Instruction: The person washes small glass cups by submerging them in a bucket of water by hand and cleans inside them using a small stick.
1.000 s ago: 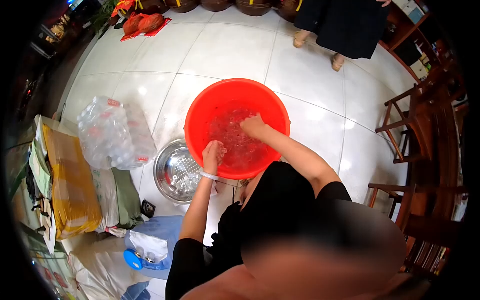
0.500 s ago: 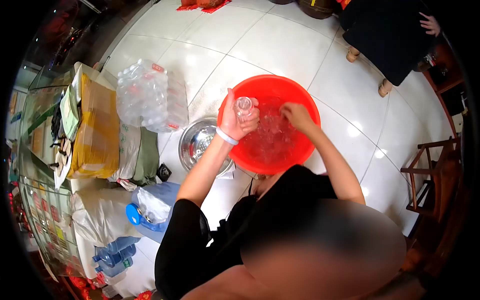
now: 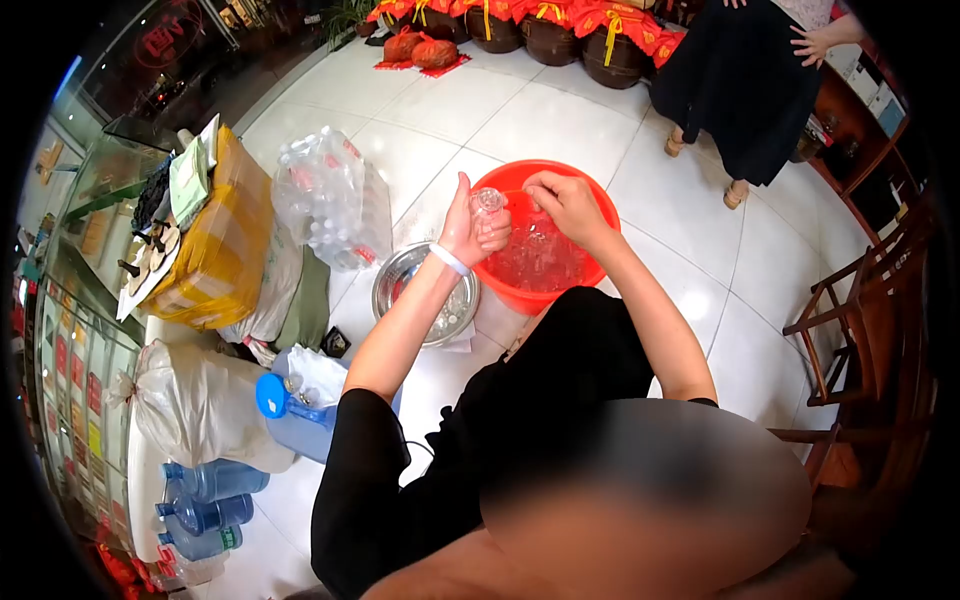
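Note:
My left hand (image 3: 470, 232) is wrapped round a small clear glass bottle (image 3: 488, 200) with its mouth facing up, thumb raised beside it, over the left rim of a red plastic basin (image 3: 598, 192). Above the basin, just right of the bottle, my right hand (image 3: 570, 208) has its thumb and fingertips pinched together. Whatever they hold, if anything, is too small to make out. Water and several clear glass pieces (image 3: 540, 255) fill the basin's bottom. Partly behind my left forearm stands a shiny metal bowl (image 3: 385, 292) with small clear pieces inside.
Left are a shrink-wrapped bottle pack (image 3: 335, 195), a taped carton (image 3: 225, 245), a white sack (image 3: 190, 405) and blue water jugs (image 3: 215, 510). Red-covered jars (image 3: 610, 60) line the back. A person in a black skirt (image 3: 735, 100) stands back right, near a wooden chair (image 3: 840, 320).
My right hand has risen from inside the basin toward the bottle, fingers now pinched. The left hand keeps its grip. The view has tilted up, showing more of the jars behind.

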Available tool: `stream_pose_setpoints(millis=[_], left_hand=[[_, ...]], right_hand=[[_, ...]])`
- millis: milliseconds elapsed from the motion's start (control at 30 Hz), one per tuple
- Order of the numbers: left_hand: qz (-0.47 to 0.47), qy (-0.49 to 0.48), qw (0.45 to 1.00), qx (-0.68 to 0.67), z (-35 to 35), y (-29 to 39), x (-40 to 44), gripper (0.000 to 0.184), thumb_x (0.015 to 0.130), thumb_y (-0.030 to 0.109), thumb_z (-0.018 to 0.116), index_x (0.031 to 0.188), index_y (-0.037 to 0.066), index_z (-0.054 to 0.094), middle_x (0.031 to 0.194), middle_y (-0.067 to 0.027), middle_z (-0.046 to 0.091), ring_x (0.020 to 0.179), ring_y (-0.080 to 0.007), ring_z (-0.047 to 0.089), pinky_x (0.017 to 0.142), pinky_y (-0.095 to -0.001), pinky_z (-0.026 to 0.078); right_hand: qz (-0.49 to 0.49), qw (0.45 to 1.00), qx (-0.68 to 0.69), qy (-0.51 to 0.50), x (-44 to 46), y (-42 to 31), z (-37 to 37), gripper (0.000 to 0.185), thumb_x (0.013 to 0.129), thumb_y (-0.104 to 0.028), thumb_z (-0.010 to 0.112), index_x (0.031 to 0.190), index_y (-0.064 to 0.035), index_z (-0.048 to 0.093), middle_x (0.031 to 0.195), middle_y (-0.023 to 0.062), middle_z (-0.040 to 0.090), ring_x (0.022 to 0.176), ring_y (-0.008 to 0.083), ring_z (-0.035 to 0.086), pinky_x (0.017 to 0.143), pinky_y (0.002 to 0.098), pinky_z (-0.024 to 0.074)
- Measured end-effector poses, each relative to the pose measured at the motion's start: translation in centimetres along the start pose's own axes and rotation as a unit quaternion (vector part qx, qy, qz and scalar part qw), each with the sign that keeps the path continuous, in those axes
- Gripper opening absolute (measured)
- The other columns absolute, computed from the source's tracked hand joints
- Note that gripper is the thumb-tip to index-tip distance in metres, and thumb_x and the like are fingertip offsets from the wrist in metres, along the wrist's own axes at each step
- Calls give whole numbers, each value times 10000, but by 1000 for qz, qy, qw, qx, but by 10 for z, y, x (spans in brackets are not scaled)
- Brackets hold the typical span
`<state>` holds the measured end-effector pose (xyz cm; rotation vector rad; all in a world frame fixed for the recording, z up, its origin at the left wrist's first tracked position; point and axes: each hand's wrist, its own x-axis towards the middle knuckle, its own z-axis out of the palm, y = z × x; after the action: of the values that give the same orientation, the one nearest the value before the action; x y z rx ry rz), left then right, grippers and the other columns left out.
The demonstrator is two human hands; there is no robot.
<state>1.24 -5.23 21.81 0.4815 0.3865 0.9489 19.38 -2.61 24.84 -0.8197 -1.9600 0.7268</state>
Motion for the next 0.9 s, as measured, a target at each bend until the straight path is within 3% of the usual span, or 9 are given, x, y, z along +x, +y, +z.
stream_pose_setpoints(millis=[33,267,367,467,500,567,600,667,900], left_hand=[[-2,-6,1000,15,0,2,1,693,766,693,254,830,61,529,516,-35,370,370,-102,267,327,-210,222],[-5,40,997,59,-9,6,26,666,764,701,234,775,96,513,491,-11,361,356,-88,263,324,-201,201],[-12,63,992,107,-15,5,40,631,773,692,233,720,119,491,484,2,355,356,-82,263,325,-202,192],[-43,88,983,152,-23,11,52,607,789,677,235,676,129,470,488,7,363,356,-78,258,330,-207,175],[-47,91,983,151,-28,11,56,607,789,677,235,676,129,470,488,7,363,356,-78,258,330,-207,175],[-56,101,972,204,-34,14,62,588,805,651,261,668,123,479,495,6,385,358,-78,256,341,-207,170],[-58,104,972,204,-36,13,66,588,805,651,261,668,123,479,495,6,385,358,-78,256,341,-207,170],[-17,221,946,235,-35,10,73,576,811,632,295,683,110,502,507,8,403,365,-77,259,352,-206,168],[-4,213,956,203,-33,3,78,507,849,554,326,849,95,543,589,8,445,391,-75,282,364,-206,195]], right_hand=[[-14,1000,17,19,0,-1,0,108,782,-91,528,795,5,577,590,123,553,528,197,555,499,296,421],[9,998,22,50,7,26,-2,112,773,-94,535,817,-9,592,676,141,579,603,248,573,534,315,434],[-36,998,-40,17,11,42,-2,107,778,-60,536,829,19,588,660,91,571,587,148,543,543,261,423],[-68,994,-78,28,17,62,0,103,758,-55,548,825,6,597,670,99,568,599,179,549,550,284,425],[-63,995,-76,28,18,65,1,103,758,-55,548,825,6,597,670,99,568,599,179,549,550,284,425],[-20,999,-38,15,20,68,6,119,754,-106,542,796,-11,599,697,132,562,644,285,551,571,360,428],[-18,999,-34,15,19,72,10,119,754,-106,542,796,-11,599,697,132,562,644,285,551,571,360,428],[22,999,33,12,16,79,19,112,747,-99,548,782,-8,603,669,130,539,616,273,539,559,343,419],[123,981,147,20,8,99,24,123,745,-99,565,781,9,612,642,104,540,592,180,532,545,294,402]])
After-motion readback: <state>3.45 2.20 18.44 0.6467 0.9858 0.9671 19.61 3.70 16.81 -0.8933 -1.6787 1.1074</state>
